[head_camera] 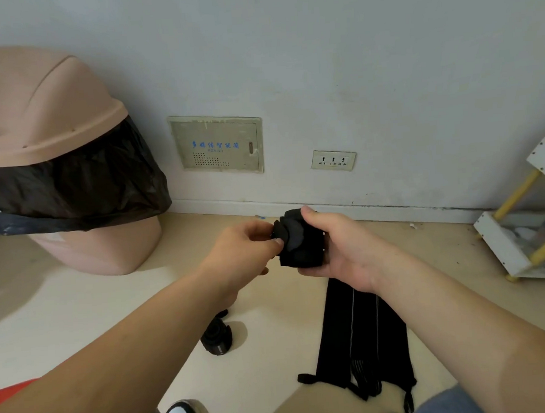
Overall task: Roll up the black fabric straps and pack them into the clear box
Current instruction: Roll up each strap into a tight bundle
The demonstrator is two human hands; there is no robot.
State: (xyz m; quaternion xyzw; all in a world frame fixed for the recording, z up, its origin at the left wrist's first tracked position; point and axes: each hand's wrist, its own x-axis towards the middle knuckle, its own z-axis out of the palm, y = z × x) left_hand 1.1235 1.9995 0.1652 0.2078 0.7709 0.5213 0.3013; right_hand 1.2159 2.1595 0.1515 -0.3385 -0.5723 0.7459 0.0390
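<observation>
Strap roll (pixel 299 241) in both hands
Right hand (pixel 340 247) curls around it, left hand (pixel 248 249) pinches its end — soft, light, likely to unwind unless squeezed round the middle.

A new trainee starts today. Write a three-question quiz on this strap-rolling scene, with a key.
1. True or false: the right hand grips a roll of black strap.
2. Where is the second roll? A) on the floor B) on a bin C) on a shelf
3. Short answer: which hand pinches the held roll's end?

Key: 1 true; 2 A; 3 the left hand.
</observation>
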